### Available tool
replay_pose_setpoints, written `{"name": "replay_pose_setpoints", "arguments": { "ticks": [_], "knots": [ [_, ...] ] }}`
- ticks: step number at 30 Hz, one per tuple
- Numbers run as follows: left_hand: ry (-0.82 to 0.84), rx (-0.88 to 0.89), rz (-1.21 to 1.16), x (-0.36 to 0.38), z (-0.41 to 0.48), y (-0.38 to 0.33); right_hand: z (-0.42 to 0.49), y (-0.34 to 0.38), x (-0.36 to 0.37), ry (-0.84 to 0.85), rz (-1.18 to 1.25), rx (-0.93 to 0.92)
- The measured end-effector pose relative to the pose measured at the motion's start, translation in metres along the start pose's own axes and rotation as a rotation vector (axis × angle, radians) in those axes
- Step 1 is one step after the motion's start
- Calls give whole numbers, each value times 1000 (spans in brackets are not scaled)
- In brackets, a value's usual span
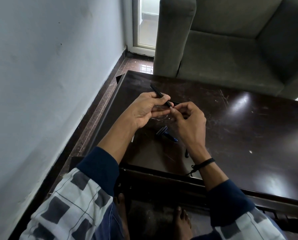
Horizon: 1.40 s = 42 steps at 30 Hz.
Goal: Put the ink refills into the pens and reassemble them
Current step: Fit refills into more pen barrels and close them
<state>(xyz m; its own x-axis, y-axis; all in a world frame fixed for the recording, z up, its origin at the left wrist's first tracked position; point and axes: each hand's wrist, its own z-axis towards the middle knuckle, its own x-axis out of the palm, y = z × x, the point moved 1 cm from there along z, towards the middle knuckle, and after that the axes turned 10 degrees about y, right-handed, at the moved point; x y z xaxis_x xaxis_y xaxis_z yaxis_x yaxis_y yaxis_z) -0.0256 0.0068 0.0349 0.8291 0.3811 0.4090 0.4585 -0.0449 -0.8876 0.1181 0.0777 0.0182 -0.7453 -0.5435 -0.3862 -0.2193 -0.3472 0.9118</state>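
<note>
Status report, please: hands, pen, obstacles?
Left hand grips black pen barrel. Right hand pinches pale piece at its end. Blue pen parts lie on table, not blocking.

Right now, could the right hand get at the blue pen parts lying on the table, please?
Probably yes: the blue pen parts lie uncovered on the table close beside the right hand. It would first have to let go of the black pen that the left hand also holds.

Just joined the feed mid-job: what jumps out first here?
Both hands meet above the dark table: the left hand holds a black pen barrel, and the right hand pinches a pale piece at its near end. Blue pen parts lie on the table below the hands. A grey armchair stands behind.
</note>
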Motion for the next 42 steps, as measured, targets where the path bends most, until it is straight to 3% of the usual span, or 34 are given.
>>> {"name": "replay_pose_setpoints", "arguments": {
  "ticks": [13,25,34,42],
  "knots": [
    [41,9,155,1,-1,0,0,-1,-3,78,-16,44],
    [-162,7,63,-8,1,0,5,-3,-3,254,-162,49],
    [-27,-80,132,-3,0,2,4,-3,-5,192,-96,21],
    [-150,-16,57,-13,3,-2,5,-3,-10,221,-171,72]
  ]
}}
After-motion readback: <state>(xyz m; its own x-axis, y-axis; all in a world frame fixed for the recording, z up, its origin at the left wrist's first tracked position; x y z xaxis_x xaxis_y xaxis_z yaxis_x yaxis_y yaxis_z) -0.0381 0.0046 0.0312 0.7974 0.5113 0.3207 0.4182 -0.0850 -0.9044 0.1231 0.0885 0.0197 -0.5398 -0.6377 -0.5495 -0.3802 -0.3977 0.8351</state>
